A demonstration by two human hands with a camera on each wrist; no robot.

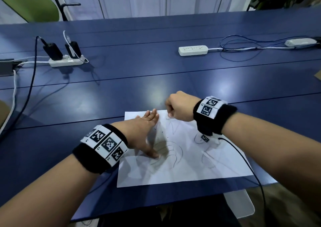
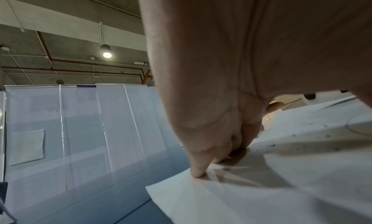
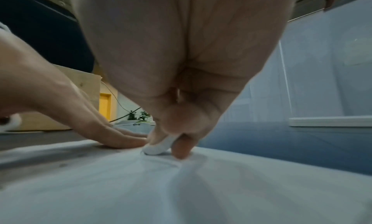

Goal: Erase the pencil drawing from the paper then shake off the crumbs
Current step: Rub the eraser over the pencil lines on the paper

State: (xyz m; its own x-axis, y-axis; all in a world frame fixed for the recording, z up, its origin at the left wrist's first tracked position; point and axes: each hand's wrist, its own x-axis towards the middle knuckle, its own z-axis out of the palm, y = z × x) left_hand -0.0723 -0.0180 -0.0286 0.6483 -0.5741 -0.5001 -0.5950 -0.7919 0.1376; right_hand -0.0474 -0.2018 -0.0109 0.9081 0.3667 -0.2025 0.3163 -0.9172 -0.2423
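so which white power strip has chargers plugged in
The white power strip on the left, carrying two black chargers; the middle white power strip has bare sockets.

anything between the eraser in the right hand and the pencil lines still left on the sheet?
Nothing visible. The right hand pinches the eraser, tip already on the paper near its far edge. The left hand lies flat on the sheet's left part beside some curves; the remaining pencil lines lie uncovered.

1. Paper (image 1: pixel 182 171): white sheet, flat on the desk (image 1: pixel 156 81) at its near edge, faint curved pencil lines.
2. Eraser (image 3: pixel 156 148): small, white, tip on the paper's far edge.
3. Crumbs (image 2: pixel 298 145): dark specks mid-paper.
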